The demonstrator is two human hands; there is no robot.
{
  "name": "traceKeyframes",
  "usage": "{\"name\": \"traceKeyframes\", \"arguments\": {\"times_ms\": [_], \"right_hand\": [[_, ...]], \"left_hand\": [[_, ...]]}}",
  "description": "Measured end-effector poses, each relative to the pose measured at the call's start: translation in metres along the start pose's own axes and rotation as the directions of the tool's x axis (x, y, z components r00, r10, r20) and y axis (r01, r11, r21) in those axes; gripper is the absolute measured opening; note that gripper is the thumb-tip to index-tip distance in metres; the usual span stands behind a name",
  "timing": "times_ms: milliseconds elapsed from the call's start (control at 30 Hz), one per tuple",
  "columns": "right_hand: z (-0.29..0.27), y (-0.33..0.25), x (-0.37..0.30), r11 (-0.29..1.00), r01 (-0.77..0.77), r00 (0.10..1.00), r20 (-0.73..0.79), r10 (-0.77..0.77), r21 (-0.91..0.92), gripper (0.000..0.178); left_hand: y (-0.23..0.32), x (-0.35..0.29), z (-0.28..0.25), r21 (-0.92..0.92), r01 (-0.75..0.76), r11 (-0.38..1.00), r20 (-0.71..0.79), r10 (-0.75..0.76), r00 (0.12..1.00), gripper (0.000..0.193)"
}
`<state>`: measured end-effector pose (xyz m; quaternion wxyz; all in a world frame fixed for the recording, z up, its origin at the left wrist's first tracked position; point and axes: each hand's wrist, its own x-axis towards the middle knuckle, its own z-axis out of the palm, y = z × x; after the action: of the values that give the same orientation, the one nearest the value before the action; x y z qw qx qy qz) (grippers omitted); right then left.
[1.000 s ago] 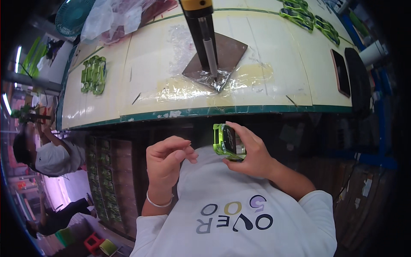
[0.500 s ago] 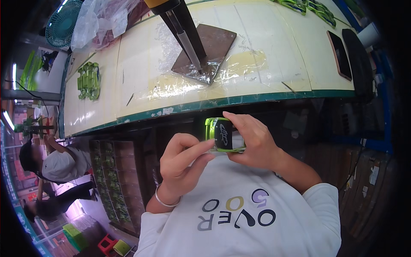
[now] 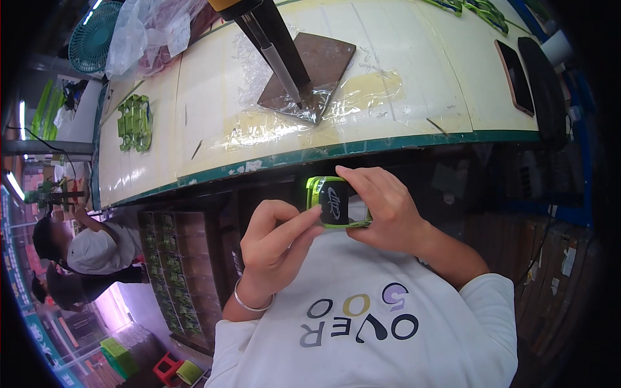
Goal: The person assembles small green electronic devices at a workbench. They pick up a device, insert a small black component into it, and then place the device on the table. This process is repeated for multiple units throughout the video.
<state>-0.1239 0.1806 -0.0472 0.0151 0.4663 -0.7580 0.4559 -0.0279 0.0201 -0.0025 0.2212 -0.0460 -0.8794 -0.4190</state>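
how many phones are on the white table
1: a phone near the right end of the white table, beside a long black object. Others could be hidden under the plastic bag.

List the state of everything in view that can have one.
Green-and-black plastic part: held off the table
Right hand: gripping that part
Left hand: fingertip at its edge, grip unclear
Black rectangular phone: lying flat, screen dark
Clear plastic bag: crumpled
Round teal fan: spinning or stopped, can't tell
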Motion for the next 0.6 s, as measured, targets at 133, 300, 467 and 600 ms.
{"name": "traceKeyframes", "arguments": {"times_ms": [133, 300, 467, 600], "right_hand": [[0.001, 0.0, 0.0, 1.0, -0.03, 0.999, -0.014, 0.029, -0.001, 0.073], [0.006, 0.003, -0.003, 0.991, -0.112, 0.992, -0.043, 0.115, 0.066, 0.071], [0.012, 0.006, -0.012, 0.982, -0.18, 0.983, -0.014, 0.18, 0.051, 0.068], [0.009, 0.006, -0.01, 0.984, -0.175, 0.984, 0.02, 0.175, -0.001, 0.069]], "left_hand": [[-0.005, 0.001, 0.004, 0.04, -0.042, 0.998, -0.011, 0.043, 0.999, 0.035], [-0.014, -0.007, 0.021, 0.357, -0.188, 0.915, 0.016, 0.195, 0.981, 0.039], [-0.024, -0.017, 0.032, 0.398, -0.204, 0.894, 0.05, 0.201, 0.978, 0.038], [-0.03, -0.012, 0.028, 0.324, -0.193, 0.926, 0.042, 0.189, 0.981, 0.037]]}}
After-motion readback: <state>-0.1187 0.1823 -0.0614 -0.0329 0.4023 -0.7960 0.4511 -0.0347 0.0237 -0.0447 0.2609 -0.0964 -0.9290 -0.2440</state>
